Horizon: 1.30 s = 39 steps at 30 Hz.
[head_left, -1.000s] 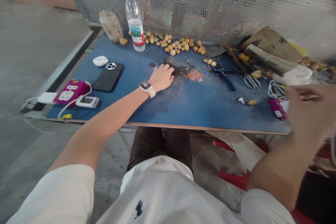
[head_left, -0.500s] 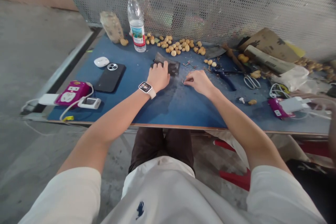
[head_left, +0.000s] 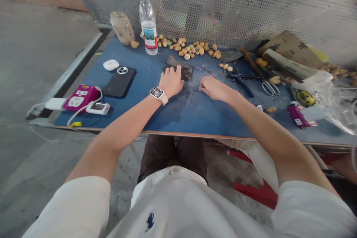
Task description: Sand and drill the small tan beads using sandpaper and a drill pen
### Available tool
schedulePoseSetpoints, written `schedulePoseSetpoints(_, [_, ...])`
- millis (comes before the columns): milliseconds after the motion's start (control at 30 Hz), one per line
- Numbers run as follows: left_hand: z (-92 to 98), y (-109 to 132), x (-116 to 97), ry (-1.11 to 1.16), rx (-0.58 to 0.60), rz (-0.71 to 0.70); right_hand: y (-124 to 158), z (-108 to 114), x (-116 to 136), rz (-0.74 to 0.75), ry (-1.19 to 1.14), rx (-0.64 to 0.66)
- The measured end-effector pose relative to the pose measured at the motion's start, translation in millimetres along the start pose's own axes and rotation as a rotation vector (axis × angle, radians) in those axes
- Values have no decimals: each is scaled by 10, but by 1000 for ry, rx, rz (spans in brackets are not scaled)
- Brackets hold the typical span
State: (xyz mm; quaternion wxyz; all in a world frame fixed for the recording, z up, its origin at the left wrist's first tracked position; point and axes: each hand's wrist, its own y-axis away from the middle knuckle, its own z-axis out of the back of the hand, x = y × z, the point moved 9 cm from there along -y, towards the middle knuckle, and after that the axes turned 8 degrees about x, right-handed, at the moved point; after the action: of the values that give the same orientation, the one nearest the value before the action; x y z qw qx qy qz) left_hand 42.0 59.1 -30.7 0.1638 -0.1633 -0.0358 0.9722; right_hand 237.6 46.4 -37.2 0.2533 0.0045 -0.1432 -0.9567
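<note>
Light is moderate and flat, its source out of frame. I note a soft shadow on the blue tabletop [head_left: 178, 122] at centre, just below the smartwatch [head_left: 156, 92]. Pale haze washes the perforated metal screen [head_left: 228, 11] at upper right; the extreme corner darkens. Clear plastic wrapping [head_left: 340, 100] glints, blurred, at right. Wide-angle distortion stretches both sleeves. Detail at the right hand [head_left: 214, 88] is soft.

Two grips [head_left: 170, 80] [head_left: 214, 88]; two purple sockets [head_left: 79, 96] [head_left: 298, 116]; one bottle [head_left: 150, 35]; one phone [head_left: 119, 83].

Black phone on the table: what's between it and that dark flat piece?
In the head view, from the black phone: blue tabletop, then the left hand, partly over the dark flat piece.
</note>
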Motion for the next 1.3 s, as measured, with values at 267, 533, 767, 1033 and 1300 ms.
schedulePoseSetpoints(267, [2, 5, 9, 23, 8, -22, 261, 158, -191, -117, -345, -292])
schedulePoseSetpoints(533, [16, 35, -72, -7, 27, -5, 457, 115, -362, -172, -510, -254])
schedulePoseSetpoints(767, [-10, 16, -36, 0, 44, -15, 338, 178, -47, -151, -258, -53])
schedulePoseSetpoints(1033, [70, 65, -82, -32, 59, 1, 362, 165, 5, -223, -233, -56])
schedulePoseSetpoints(1300, [292, 242, -276, -159, 238, 71, 379, 183, 78, -237, -286, -70])
